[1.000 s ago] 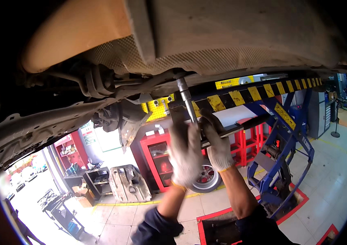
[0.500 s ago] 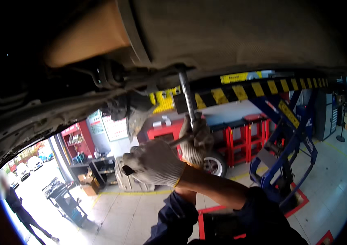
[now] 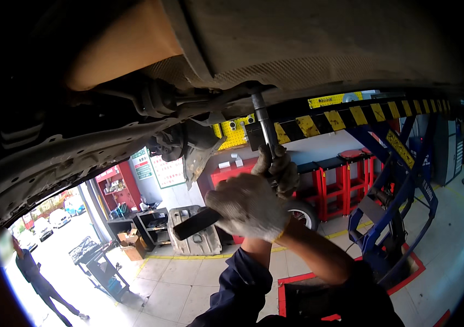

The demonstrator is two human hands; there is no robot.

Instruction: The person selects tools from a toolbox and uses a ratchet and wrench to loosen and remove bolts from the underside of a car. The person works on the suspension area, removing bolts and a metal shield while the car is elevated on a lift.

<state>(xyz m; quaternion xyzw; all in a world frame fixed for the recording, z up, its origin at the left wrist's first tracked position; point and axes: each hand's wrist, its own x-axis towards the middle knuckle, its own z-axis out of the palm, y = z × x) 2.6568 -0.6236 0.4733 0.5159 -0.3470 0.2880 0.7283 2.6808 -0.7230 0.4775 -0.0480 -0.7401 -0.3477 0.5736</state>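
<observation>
Overhead is the dark underside of a raised car (image 3: 319, 49). A chrome socket extension (image 3: 265, 122) runs up at a tilt to a spot beside a bracket there. My left hand (image 3: 280, 173), in a soiled knit work glove, is wrapped round its lower end. In front, my right forearm crosses over the left. My gloved right hand (image 3: 248, 206) is closed round a ratchet wrench (image 3: 196, 222), whose black handle end sticks out to the left. The ratchet head and the fastener at the top are hidden.
A blue scissor lift (image 3: 393, 201) with a striped beam (image 3: 341, 119) stands right. Behind are red stands (image 3: 334, 188), a wheel (image 3: 303, 213) and a metal panel (image 3: 199, 245). Left are a tool cart (image 3: 98, 270) and a person (image 3: 35, 275). A red-edged floor recess (image 3: 281, 297) lies below.
My right hand has moved to the right, closer to my left hand, and the ratchet handle has swung so more of its length shows. My left hand stays on the extension. The whole view has shifted slightly.
</observation>
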